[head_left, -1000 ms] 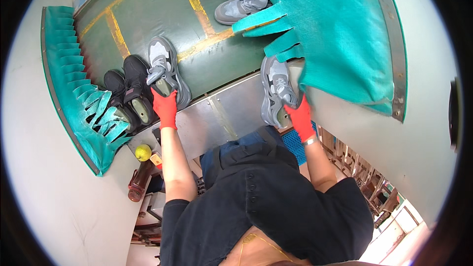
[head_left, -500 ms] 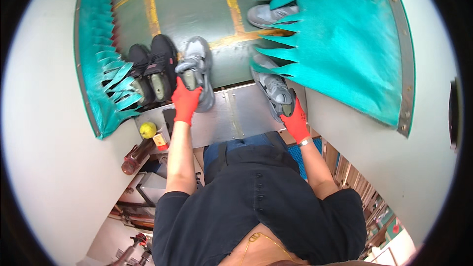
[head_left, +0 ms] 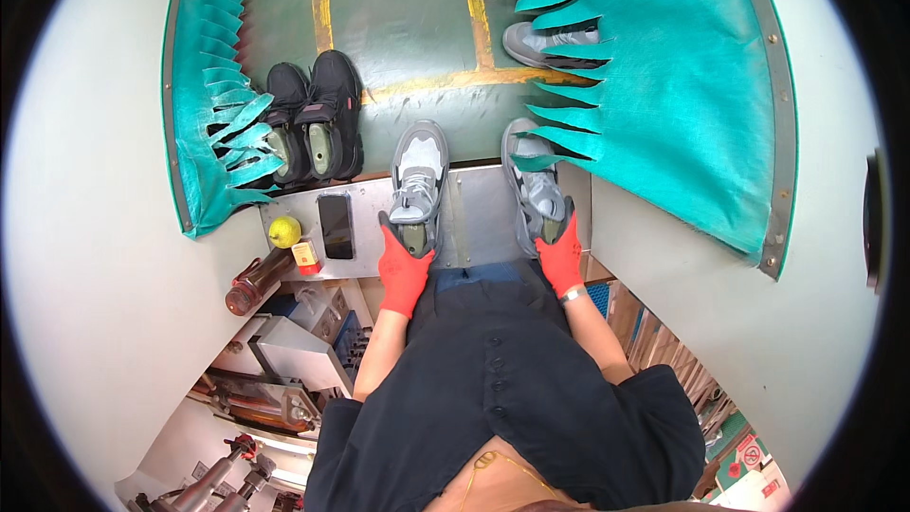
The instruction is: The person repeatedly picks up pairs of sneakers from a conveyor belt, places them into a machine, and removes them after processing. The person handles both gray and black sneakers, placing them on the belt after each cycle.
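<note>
Left hand (head_left: 403, 270) and right hand (head_left: 561, 261), red-gloved, each clamp a grey sneaker's heel (head_left: 417, 185) (head_left: 536, 188), toes pointing away, apparently for steadying on the green belt (head_left: 408, 38) beyond.

A grey lace-up sneaker (head_left: 417, 188) lies at frame centre across the steel bench (head_left: 474, 218) edge, a second grey sneaker (head_left: 536, 185) just right of it. A black phone (head_left: 336, 225) lies left; black sneakers (head_left: 318, 117) sit upper left.

Black phone (head_left: 336, 225), dark screen, flat on metal ledge (head_left: 474, 218); small orange-red labelled box (head_left: 306, 255) just left.
</note>
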Available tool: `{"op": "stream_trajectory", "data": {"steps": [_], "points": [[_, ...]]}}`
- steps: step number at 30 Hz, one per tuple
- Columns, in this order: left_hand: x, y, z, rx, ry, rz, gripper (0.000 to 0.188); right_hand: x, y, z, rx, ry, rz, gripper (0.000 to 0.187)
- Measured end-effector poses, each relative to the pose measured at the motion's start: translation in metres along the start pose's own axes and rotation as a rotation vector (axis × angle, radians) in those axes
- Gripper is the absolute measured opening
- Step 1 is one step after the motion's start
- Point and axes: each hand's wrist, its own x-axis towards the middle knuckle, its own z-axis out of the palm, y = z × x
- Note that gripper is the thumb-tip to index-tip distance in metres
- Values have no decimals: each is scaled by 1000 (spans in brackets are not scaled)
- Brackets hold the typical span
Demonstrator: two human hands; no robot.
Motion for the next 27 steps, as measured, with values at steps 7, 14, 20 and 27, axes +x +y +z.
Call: {"op": "stream_trajectory", "data": {"steps": [7,14,20,27], "points": [[1,-10,7,151,30,154,102,-20,33,-12,22,-23,-58,106],[18,-14,12,-245,45,256,93,-25,44,2,39,64,-133,100],[13,-12,11,-196,73,258,95,-22,53,5,40,70,-192,100],[-16,-6,31,-199,170,181,94,-15,69,6,25,105,-233,100]]}}
